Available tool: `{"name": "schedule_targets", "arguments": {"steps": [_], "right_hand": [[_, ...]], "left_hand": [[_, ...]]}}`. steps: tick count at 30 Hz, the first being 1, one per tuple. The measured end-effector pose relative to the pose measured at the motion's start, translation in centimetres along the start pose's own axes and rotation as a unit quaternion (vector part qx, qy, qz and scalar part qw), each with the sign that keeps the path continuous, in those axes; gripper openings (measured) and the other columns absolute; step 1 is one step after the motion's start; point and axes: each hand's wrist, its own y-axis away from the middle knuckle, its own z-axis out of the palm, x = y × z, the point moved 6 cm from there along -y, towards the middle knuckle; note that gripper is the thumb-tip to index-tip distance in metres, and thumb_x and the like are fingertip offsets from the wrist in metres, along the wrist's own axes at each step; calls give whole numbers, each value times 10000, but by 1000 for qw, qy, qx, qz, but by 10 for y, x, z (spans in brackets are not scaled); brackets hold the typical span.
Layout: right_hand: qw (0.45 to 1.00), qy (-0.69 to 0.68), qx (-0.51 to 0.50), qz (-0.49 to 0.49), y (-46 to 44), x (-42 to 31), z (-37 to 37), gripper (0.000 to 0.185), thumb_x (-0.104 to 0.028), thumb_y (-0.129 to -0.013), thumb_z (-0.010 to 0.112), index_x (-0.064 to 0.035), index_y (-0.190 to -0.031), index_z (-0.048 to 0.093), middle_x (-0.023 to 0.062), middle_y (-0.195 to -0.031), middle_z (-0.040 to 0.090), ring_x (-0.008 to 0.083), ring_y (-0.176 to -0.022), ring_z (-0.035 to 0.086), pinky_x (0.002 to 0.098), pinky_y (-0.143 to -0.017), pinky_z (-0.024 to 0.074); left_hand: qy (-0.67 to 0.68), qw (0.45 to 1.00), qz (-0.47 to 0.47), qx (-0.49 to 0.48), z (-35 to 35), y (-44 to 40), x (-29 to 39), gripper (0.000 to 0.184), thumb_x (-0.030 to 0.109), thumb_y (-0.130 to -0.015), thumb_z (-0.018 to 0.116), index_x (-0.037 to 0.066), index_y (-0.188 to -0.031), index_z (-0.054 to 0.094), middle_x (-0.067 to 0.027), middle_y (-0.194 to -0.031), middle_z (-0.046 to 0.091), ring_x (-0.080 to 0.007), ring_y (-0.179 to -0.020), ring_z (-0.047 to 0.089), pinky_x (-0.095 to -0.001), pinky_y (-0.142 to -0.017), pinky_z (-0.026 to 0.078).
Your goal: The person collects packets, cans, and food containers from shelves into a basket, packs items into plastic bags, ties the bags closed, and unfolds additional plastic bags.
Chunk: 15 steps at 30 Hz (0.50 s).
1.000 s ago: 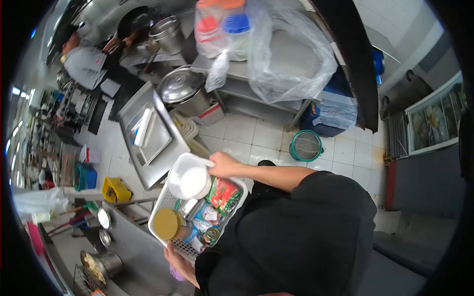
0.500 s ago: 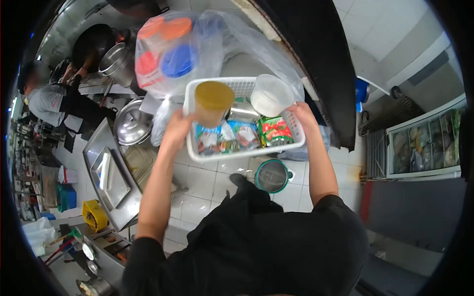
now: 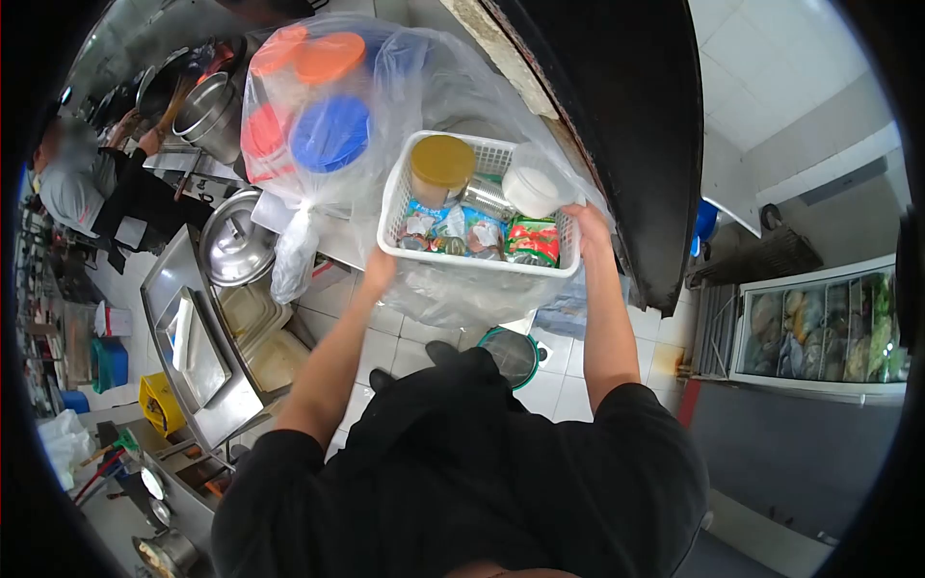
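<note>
A white plastic basket is in front of me, over the counter with the plastic bags. My left hand is at its near left corner, with the fingers mostly hidden beneath it. My right hand grips the right end, its thumb at the rim. Inside the basket are a jar with a mustard-yellow lid, a clear round tub with something white in it, a metal can, blue-and-white packets and a red-and-green packet.
A clear bag holds containers with orange lids and a blue lid. Left are a steel lidded pot and a steel table. A green-rimmed strainer is low down. Another person works at far left.
The basket has moved away from me, up and slightly right, onto the plastic-covered counter. My left hand has slid lower on its left corner. My view has shifted a little.
</note>
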Motion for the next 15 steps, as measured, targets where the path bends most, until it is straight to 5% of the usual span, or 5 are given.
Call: {"name": "schedule_targets", "arguments": {"steps": [4, 7, 12, 13, 15], "right_hand": [[997, -15, 80, -15, -8, 4, 0, 319, 8, -804, 676, 28, -1119, 635, 135, -974, 682, 269, -851, 690, 405, -730, 571], [992, 23, 110, 52, -29, 19, -8, 334, 8, -781, 703, 29, -1112, 661, 138, -1025, 698, 266, -923, 684, 391, -790, 560], [973, 6, 158, -167, -25, 6, 9, 324, -122, -809, 768, 44, -1075, 688, 183, -1078, 697, 268, -973, 660, 386, -826, 522], [950, 238, 196, -51, -10, 0, 9, 480, -311, -862, 747, 49, -1165, 650, 235, -1194, 665, 333, -1089, 629, 402, -913, 494], [741, 529, 219, -351, 51, -33, 56, 595, -429, -891, 701, 43, -1241, 609, 261, -1204, 629, 382, -1138, 583, 445, -984, 452]], "left_hand": [[-423, 900, 40, -98, 5, 16, 5, 381, 164, -1014, 473, 30, -1362, 551, -222, -1305, 610, -394, -1221, 574, -522, -1085, 404], [-450, 867, 210, -43, 1, 50, 67, 393, 159, -965, 530, 72, -1346, 575, -140, -1338, 622, -364, -1180, 593, -563, -1104, 370], [-480, 845, 211, -100, -9, 37, 61, 376, 65, -862, 568, 91, -1228, 653, -68, -1315, 650, -323, -1053, 608, -429, -997, 480], [-450, 868, 167, -128, -13, 28, 58, 368, 49, -826, 579, 104, -1176, 679, -31, -1295, 660, -302, -984, 608, -398, -961, 506], [-456, 859, 202, -117, -17, 16, 70, 326, 26, -813, 568, 94, -1108, 690, -42, -1228, 672, -300, -961, 603, -373, -911, 516]]}}
